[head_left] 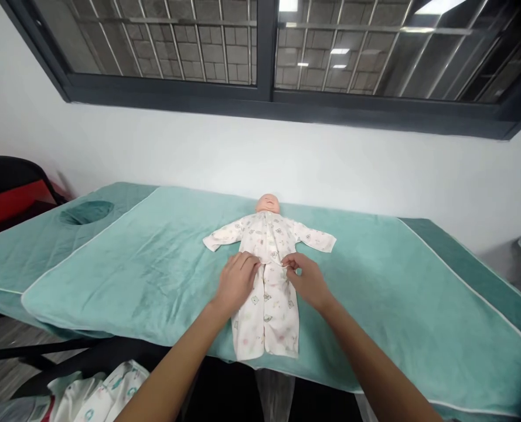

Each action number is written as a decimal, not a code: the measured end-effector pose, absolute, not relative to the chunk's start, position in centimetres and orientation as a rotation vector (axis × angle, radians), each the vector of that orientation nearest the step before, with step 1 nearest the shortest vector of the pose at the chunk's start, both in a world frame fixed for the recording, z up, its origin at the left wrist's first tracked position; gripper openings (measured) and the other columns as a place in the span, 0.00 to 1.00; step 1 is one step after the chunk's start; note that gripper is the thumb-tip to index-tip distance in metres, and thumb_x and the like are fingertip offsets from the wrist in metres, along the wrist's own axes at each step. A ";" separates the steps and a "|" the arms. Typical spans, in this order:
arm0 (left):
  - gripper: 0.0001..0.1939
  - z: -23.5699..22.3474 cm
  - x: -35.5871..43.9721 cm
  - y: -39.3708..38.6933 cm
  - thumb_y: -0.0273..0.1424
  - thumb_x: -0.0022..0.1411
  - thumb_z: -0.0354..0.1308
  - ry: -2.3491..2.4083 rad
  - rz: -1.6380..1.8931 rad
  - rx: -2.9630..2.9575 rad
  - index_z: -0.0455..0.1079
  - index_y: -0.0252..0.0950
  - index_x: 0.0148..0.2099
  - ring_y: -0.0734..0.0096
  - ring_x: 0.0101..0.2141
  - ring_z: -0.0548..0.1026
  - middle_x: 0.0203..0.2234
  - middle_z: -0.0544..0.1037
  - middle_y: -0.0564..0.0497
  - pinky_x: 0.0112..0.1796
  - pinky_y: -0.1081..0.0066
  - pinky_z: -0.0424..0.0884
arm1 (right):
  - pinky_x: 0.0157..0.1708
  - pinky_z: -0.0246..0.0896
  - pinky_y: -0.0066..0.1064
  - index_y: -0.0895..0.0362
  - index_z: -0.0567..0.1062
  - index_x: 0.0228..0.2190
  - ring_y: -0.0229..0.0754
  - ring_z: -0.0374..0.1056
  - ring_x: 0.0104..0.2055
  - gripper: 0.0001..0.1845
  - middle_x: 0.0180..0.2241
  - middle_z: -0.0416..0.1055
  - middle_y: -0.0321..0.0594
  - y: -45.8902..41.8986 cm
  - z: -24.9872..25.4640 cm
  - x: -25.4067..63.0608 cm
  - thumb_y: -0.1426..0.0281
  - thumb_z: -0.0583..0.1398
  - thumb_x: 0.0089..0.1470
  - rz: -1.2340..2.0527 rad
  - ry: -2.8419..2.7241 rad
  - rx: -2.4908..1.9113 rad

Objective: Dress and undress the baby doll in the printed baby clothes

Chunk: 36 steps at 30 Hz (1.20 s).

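A baby doll [268,204] lies on its back on a teal bed cover [163,258], its head toward the wall. It wears a white printed long-sleeved top [260,233], sleeves spread to both sides, and matching white pants [265,316] with the legs pointing at me. My left hand [239,278] rests at the left of the waist, fingers closed on the hem of the top. At the right of the waist, my right hand [305,278] pinches the same hem between thumb and fingers. The waistband under the hem is partly hidden.
Printed folded cloths [106,392] lie on a black chair [36,375] at the lower left. A black and red chair [14,193] stands at the far left. The bed has a face hole [87,212]. Behind it are a white wall [198,152] and a barred window.
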<state>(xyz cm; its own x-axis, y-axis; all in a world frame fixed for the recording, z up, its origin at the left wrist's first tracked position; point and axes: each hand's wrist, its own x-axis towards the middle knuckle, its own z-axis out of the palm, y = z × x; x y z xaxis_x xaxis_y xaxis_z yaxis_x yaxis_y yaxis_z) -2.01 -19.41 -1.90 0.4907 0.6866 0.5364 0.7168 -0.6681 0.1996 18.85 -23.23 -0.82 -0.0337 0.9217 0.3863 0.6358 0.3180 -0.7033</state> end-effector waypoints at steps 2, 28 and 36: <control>0.10 -2.2 -2.4 -20.1 0.31 0.72 0.46 -1.223 -1.010 -2.807 0.67 0.37 0.41 0.65 0.38 0.71 0.36 0.75 0.49 0.42 0.63 0.66 | 0.40 0.63 0.36 0.53 0.73 0.35 0.43 0.67 0.38 0.13 0.34 0.73 0.37 -23.7 -0.9 19.0 0.78 0.53 0.51 0.467 -1.821 -1.388; 0.20 -5.5 -13.2 -4.3 0.31 0.70 0.38 -2.221 -0.456 -2.078 0.64 0.40 0.58 0.51 0.44 0.76 0.51 0.73 0.41 0.38 0.61 0.68 | 0.33 0.53 0.33 0.55 0.69 0.30 0.45 0.64 0.33 0.19 0.30 0.71 0.44 -11.3 -7.1 38.1 0.55 0.48 0.62 0.104 -1.258 -2.193; 0.25 -5.6 -11.9 -5.4 0.32 0.64 0.49 -1.914 -0.452 -2.164 0.61 0.37 0.63 0.50 0.57 0.66 0.58 0.68 0.38 0.53 0.58 0.64 | 0.57 0.55 0.40 0.60 0.63 0.58 0.52 0.58 0.61 0.32 0.59 0.63 0.54 -11.4 -8.2 37.4 0.55 0.55 0.58 -0.060 -1.452 -1.882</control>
